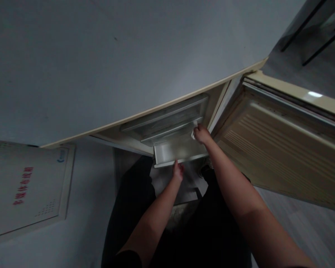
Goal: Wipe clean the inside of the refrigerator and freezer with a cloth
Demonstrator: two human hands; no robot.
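Note:
A pale drawer is pulled partway out of the lower compartment of what looks like a fridge. My left hand is at the drawer's front edge, with the thumb over the rim and the other fingers curled below. Over the drawer's right side is my right hand, closed around a small white cloth, perhaps a tissue. Parts of the cloth stick out above and below the fingers. Behind the drawer, further drawer fronts or shelves sit inside the compartment.
The compartment's yellowed door stands open on the right. A large pale panel fills the space above. On the left wall is a white cover with red lettering. Dark thin legs of furniture show at the top right.

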